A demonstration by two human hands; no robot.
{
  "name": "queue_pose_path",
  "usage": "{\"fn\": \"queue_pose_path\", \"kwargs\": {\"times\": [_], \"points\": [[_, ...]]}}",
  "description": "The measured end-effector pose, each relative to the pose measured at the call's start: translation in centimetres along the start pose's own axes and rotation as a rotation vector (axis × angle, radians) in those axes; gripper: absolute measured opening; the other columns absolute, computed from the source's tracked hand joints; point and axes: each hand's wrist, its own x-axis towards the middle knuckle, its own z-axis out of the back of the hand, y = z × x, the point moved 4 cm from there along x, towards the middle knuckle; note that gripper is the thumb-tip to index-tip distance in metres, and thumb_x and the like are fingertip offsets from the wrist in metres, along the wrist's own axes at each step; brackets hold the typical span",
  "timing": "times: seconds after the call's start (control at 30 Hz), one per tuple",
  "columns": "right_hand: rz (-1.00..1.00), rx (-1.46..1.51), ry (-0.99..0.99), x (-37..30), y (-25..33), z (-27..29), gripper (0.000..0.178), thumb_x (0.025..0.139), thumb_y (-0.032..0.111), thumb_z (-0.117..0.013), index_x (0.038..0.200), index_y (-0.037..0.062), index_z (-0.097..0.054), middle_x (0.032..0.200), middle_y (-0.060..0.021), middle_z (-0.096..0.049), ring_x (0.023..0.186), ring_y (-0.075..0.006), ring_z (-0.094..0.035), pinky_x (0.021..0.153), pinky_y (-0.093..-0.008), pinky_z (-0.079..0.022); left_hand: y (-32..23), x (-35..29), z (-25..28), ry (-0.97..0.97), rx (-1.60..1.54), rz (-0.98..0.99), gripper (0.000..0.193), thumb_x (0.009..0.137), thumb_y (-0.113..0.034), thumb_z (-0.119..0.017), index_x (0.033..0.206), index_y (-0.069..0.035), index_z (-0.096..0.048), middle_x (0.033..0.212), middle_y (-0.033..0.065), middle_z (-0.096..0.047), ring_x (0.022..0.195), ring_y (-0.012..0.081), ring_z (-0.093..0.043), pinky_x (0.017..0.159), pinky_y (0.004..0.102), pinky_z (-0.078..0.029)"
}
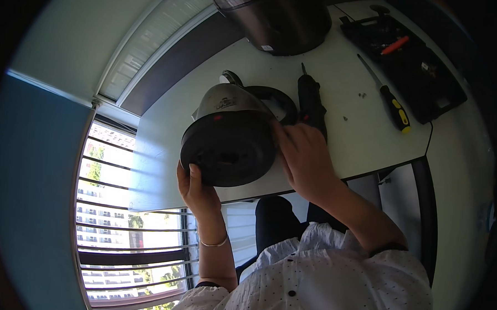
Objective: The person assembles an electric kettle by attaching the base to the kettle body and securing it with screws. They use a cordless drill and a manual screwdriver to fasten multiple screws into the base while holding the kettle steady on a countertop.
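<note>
An electric kettle (231, 99) with a silver body and a black handle (278, 98) lies tipped over the white table, its round black base (226, 159) turned toward me. My left hand (196, 189) grips the base's lower left edge, thumb on the underside and fingers behind the rim. At the base's right edge, near the lower end of the handle, my right hand (306, 157) has its fingers bent against the kettle; some fingertips are hidden. A black cordless screwdriver (311, 99) with a bit lies just beyond my right hand.
A yellow-and-black screwdriver (394, 109) lies to the right, beside an open black tool case (423, 85) holding a red-orange piece (396, 45). Small screws (362, 95) sit on the table (341, 65). A dark rounded appliance (276, 20) stands at the back. A blinded window (129, 222) is on the left.
</note>
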Motion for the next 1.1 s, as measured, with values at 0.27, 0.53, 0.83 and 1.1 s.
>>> {"fn": "queue_pose_path", "kwargs": {"times": [0.27, 0.53, 0.83, 1.1], "points": [[0.083, -0.145, 0.058, -0.9, -2.1, 1.6, 0.051, 0.070, -0.001, -0.063, 0.120, -0.0049, -0.052, 0.118, -0.0200, -0.048, 0.110, -0.0339, -0.048, 0.095, -0.0430, -0.041, 0.0, -0.2, 1.4, -0.014, -0.066, 0.050, 0.041, 0.096, -0.023, -0.052, 0.129, 0.001, -0.046, 0.119, 0.0141, -0.057, 0.112, 0.0233, -0.054, 0.097, 0.0372, -0.043], [0.145, -0.230, 0.028, -0.3, -5.6, 2.1, 0.038, 0.069, 0.000, -0.062, 0.108, -0.0035, -0.060, 0.109, -0.0172, -0.058, 0.109, -0.0317, -0.053, 0.098, -0.0405, -0.040, -0.3, -0.5, 1.1, 0.013, -0.100, 0.073, 0.040, 0.097, -0.022, -0.050, 0.128, 0.001, -0.045, 0.119, 0.0148, -0.057, 0.112, 0.0238, -0.055, 0.096, 0.0365, -0.045], [0.100, 0.030, -0.151, -0.7, -0.8, 2.7, 0.049, 0.064, -0.001, -0.066, 0.113, 0.0021, -0.059, 0.108, -0.0156, -0.056, 0.099, -0.0307, -0.055, 0.083, -0.0416, -0.045, -1.0, -0.4, 1.2, 0.042, -0.017, 0.012, 0.041, 0.097, -0.023, -0.051, 0.128, 0.001, -0.045, 0.117, 0.0135, -0.059, 0.111, 0.0206, -0.055, 0.097, 0.0354, -0.044], [-0.140, 0.259, -0.204, -1.0, -0.3, -0.9, 0.040, 0.077, -0.003, -0.065, 0.116, 0.0051, -0.060, 0.100, -0.0124, -0.057, 0.087, -0.0267, -0.058, 0.073, -0.0332, -0.049, -1.8, 0.0, 0.0, 0.031, -0.041, 0.033, 0.039, 0.096, -0.021, -0.052, 0.127, 0.002, -0.047, 0.114, 0.0118, -0.060, 0.109, 0.0199, -0.056, 0.096, 0.0348, -0.044]]}}
